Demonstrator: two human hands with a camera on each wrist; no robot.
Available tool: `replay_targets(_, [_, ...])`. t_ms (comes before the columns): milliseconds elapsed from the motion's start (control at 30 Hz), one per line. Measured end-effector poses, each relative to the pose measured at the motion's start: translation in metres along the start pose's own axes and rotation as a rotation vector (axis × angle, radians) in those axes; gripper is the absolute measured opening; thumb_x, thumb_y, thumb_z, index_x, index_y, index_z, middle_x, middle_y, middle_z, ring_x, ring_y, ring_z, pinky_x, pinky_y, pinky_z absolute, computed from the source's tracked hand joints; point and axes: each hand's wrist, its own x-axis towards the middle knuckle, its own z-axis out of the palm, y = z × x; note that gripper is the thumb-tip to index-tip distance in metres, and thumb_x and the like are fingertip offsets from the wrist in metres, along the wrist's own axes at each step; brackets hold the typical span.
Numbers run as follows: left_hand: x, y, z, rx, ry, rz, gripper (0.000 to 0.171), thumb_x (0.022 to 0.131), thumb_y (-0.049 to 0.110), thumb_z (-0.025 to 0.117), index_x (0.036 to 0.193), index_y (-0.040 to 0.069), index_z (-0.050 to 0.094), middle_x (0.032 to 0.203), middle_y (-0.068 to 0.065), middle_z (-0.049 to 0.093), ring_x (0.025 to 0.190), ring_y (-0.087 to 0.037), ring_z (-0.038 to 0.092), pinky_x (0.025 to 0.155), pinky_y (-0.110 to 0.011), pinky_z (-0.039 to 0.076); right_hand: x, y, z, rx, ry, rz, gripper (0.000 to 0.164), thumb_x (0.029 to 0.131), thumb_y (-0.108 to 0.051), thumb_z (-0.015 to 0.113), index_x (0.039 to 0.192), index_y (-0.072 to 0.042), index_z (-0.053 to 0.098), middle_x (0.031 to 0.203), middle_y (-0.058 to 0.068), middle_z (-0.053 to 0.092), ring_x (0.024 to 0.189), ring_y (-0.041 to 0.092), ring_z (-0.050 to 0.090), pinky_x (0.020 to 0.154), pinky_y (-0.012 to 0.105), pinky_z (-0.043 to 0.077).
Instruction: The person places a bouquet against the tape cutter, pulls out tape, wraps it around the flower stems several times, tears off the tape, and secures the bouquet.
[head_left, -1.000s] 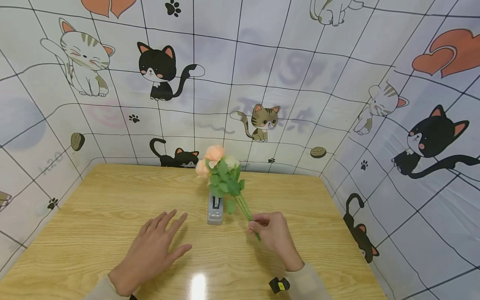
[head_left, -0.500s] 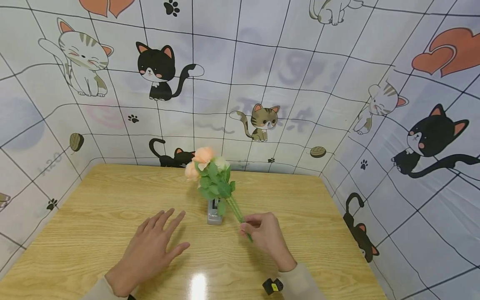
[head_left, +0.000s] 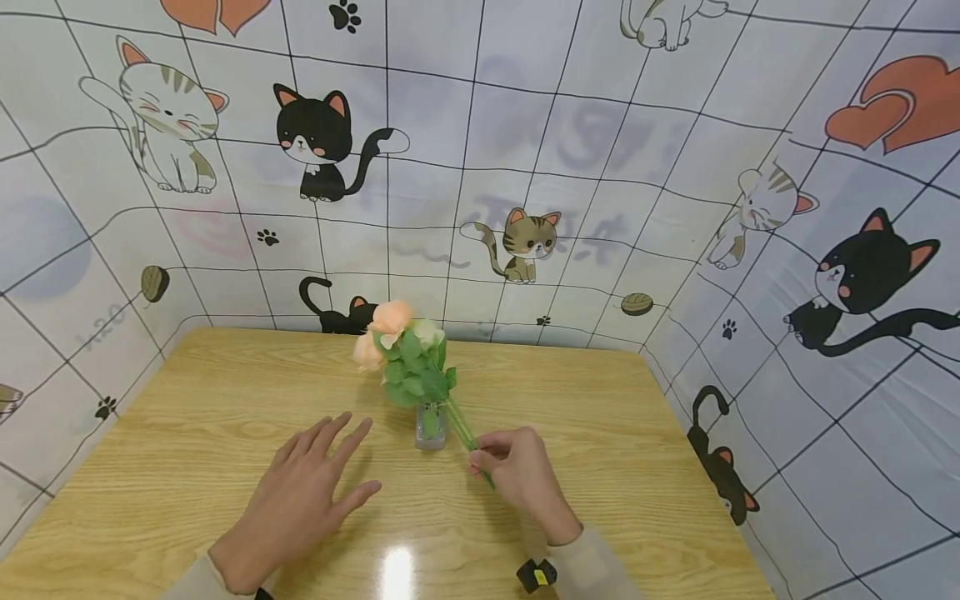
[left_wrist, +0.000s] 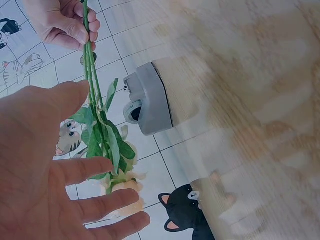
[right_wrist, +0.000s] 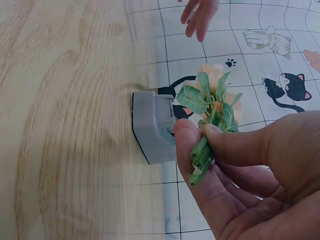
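Note:
My right hand pinches the lower stems of a bouquet of artificial flowers between thumb and fingers. Peach and pale cream blooms point away to the upper left, with green leaves below them. In the right wrist view the cut stem ends poke out past the fingertips. Beneath the leaves stands a grey tape dispenser, partly covered in the head view; the left wrist view shows its side and tape roll. To the left, my left hand is held with fingers spread, holding nothing and apart from the flowers.
A wood-grain table carries the dispenser near its middle. White cloth walls with a grid and cartoon cats rise behind and at both sides. A small black device sits at the right wrist.
The right hand has moved left with the bouquet, and the blooms have shifted left and slightly down, with the leaves now over the dispenser. The left hand stays almost where it was.

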Motion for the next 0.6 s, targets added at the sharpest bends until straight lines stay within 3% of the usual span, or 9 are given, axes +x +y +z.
replay_targets(600, [0.008,0.012,-0.002,-0.003,0.08,0.061,0.077,0.105,0.059,0.083,0.17,0.022,0.062,0.168,-0.016,0.064,0.145,-0.046,0.069,0.111,-0.073,0.06,-0.001,0.005,0.007,-0.016,-0.054,-0.02,0.015,0.107,-0.001,0.082,0.117,0.01,0.084,0.099,0.017,0.088,0.088,0.03,0.088,0.072,0.026,0.068])
